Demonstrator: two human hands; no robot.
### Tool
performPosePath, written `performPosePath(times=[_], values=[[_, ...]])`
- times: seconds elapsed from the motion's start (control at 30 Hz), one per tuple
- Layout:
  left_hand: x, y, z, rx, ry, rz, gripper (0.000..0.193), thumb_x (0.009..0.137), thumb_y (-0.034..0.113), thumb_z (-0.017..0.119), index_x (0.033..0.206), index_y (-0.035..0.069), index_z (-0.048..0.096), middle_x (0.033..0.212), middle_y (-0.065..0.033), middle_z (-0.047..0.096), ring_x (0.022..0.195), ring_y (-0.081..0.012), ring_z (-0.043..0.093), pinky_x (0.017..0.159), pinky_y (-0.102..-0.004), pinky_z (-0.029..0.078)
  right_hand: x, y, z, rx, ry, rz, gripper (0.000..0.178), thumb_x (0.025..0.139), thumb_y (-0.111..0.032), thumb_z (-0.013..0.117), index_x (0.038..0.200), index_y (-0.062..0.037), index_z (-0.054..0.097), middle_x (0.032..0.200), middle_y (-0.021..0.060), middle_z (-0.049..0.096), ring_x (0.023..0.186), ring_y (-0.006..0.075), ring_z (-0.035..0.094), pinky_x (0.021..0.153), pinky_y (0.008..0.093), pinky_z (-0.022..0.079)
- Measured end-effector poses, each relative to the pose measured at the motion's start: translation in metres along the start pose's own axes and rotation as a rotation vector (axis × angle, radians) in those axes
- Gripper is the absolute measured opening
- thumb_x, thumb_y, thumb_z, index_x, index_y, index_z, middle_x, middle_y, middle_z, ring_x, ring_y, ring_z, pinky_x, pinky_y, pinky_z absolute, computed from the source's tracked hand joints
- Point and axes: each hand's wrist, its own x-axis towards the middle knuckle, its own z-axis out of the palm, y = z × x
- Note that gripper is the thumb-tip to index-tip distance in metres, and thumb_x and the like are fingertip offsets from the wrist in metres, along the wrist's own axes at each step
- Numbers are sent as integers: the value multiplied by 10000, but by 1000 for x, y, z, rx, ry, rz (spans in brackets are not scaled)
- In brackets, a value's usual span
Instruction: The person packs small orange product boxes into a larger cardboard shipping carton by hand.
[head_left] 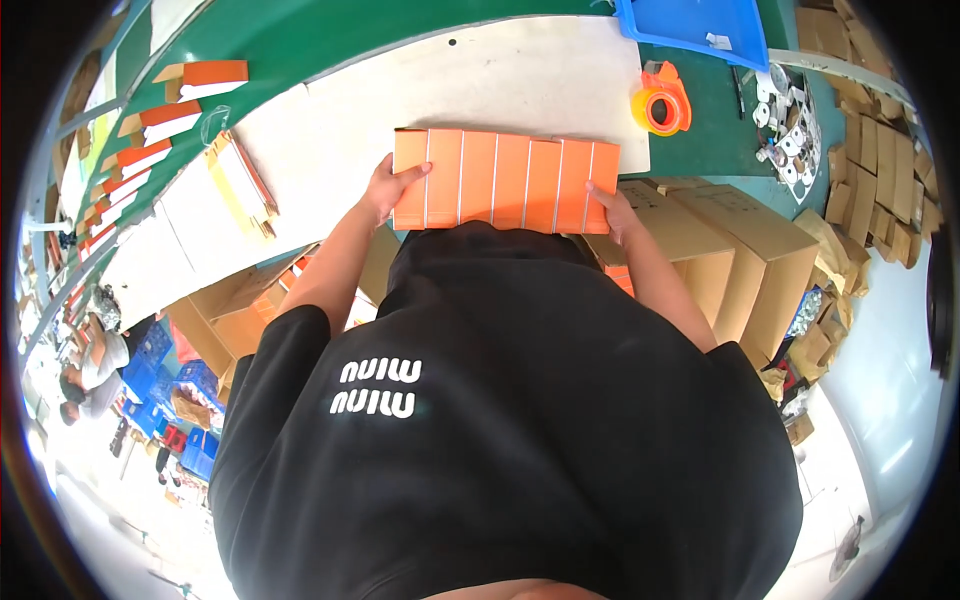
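Observation:
A row of several slim orange boxes point(510, 180), packed side by side with thin white lines between them, is held at the near edge of the worktable. My left hand point(395, 190) grips the row's left end, thumb across the front face. At the opposite end, my right hand point(612, 208) clasps it the same way, with the thumb in front. Both hands squeeze the row together from its two sides; the fingers behind are mostly hidden.
An orange tape dispenser point(662, 100) and a blue tray point(690, 28) are at the far right. Open cardboard cartons point(745, 235) stand below the table edge on both sides. Small open orange-and-white boxes point(172, 118) line the green surface point(330, 40) at left, near flat folded card point(240, 185).

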Motion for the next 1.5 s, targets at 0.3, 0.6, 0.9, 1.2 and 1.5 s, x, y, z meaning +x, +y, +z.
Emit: performPosePath(times=[0.3,0.6,0.9,1.2,1.5], values=[[-15,107,42,22,-103,277,681,873,193,844,1392,-29,464,1279,-175,642,1149,-274,660,990,-412,560,-75,-64,-2,134,178,-314,770,881,-376,828,1456,19,503,1405,137,618,1290,255,594,1107,432,458],[-69,199,162,257,-695,466,555,909,126,773,1378,-45,532,1272,-167,671,1153,-257,675,1016,-381,536,-251,-19,0,394,515,-585,620,956,-339,751,1424,12,544,1325,130,666,1188,228,666,1016,389,559],[-112,74,356,496,-1086,162,529,860,156,837,1270,-86,606,1166,-179,723,993,-261,745,853,-404,629,-395,187,-66,792,821,-492,637,960,-405,727,1422,-6,543,1333,120,672,1201,243,677,1026,400,564],[-50,-85,444,823,-904,-259,568,874,257,811,1336,-7,612,1253,-150,700,1092,-309,715,900,-485,610,-325,328,-136,1037,729,-136,672,934,-428,749,1445,-49,532,1357,125,664,1191,270,685,1007,450,580],[92,-179,405,916,-655,-628,475,914,302,755,1297,40,652,1267,-131,707,1151,-296,691,982,-502,571,-162,438,-157,1098,509,-12,765,902,-499,759,1490,-67,530,1462,128,604,1355,262,570,1150,466,417]])
